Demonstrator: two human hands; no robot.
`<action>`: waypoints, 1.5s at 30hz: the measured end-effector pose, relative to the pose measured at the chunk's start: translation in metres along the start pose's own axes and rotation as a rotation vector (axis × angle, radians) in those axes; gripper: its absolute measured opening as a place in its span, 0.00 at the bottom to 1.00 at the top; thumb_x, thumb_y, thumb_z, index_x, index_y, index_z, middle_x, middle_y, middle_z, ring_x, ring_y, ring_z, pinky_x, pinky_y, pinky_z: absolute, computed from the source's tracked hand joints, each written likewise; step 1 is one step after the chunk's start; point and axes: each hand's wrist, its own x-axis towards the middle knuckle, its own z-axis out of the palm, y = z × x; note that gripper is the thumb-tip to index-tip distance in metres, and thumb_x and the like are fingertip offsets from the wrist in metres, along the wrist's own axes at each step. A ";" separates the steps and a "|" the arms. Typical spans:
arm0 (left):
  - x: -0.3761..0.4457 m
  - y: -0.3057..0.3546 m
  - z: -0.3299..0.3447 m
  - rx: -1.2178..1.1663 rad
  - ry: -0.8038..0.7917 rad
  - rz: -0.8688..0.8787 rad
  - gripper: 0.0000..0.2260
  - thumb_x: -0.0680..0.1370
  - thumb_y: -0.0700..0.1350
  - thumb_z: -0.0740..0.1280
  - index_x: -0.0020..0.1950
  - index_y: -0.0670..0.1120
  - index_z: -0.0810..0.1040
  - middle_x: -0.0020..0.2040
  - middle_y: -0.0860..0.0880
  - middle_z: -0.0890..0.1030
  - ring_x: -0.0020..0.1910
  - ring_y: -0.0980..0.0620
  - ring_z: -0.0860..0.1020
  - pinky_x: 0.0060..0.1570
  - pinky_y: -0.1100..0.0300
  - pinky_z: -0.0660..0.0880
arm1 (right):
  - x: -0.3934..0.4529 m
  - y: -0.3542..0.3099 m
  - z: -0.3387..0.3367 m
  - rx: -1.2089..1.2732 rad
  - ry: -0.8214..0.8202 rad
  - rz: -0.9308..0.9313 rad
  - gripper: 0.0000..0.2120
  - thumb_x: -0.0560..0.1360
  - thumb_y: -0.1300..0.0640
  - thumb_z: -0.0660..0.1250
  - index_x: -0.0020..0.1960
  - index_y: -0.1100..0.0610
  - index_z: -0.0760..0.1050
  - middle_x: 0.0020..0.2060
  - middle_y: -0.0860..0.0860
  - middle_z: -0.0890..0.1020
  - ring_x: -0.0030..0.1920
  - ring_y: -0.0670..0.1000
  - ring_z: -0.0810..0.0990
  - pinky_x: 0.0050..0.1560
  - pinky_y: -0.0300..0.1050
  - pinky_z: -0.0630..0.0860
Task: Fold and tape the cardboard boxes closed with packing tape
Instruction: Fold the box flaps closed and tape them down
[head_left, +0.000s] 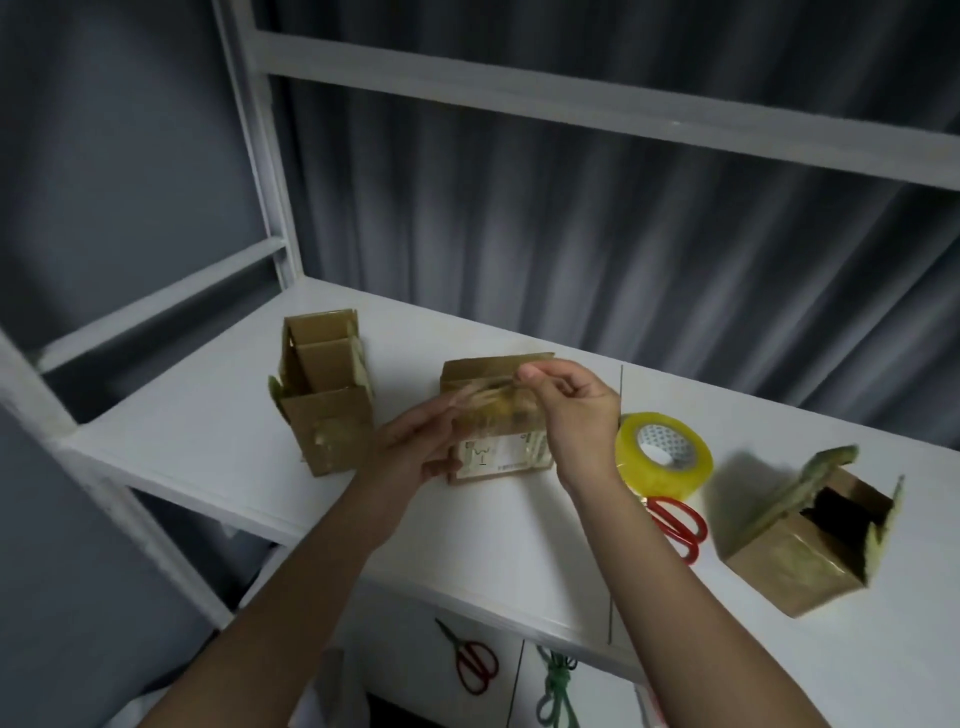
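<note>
An open box stands at the left of the white table. The left hand and right hand each pinch a clear tape strip over the middle box. Then come the tape roll, red scissors and a tipped box.

A white surface runs from far left to near right. At its far left stands an open cardboard box, flaps up. Near the middle sits a second box with a label on its front. Right of it lies a roll of clear yellowish tape, touching red-handled scissors just nearer. At the right, a third box rests tilted, open.
</note>
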 end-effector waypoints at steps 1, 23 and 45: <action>0.001 0.003 0.000 0.015 0.009 0.018 0.12 0.79 0.40 0.62 0.61 0.49 0.78 0.54 0.55 0.83 0.54 0.53 0.81 0.43 0.59 0.80 | 0.003 -0.003 0.003 -0.015 -0.007 -0.019 0.11 0.70 0.66 0.73 0.36 0.50 0.82 0.34 0.46 0.84 0.37 0.44 0.81 0.42 0.35 0.75; 0.050 0.009 0.003 0.479 -0.229 0.054 0.15 0.68 0.44 0.60 0.52 0.59 0.71 0.53 0.57 0.77 0.54 0.57 0.76 0.58 0.58 0.73 | 0.048 0.021 -0.005 -0.521 -0.511 -0.157 0.18 0.71 0.71 0.68 0.44 0.47 0.76 0.38 0.46 0.82 0.43 0.53 0.82 0.49 0.48 0.78; 0.060 -0.018 0.005 0.609 -0.011 0.107 0.17 0.60 0.65 0.63 0.44 0.59 0.71 0.45 0.56 0.78 0.46 0.55 0.79 0.47 0.59 0.75 | 0.051 0.039 0.002 -0.550 -0.523 -0.170 0.16 0.71 0.73 0.67 0.50 0.54 0.78 0.41 0.44 0.81 0.42 0.37 0.79 0.44 0.28 0.73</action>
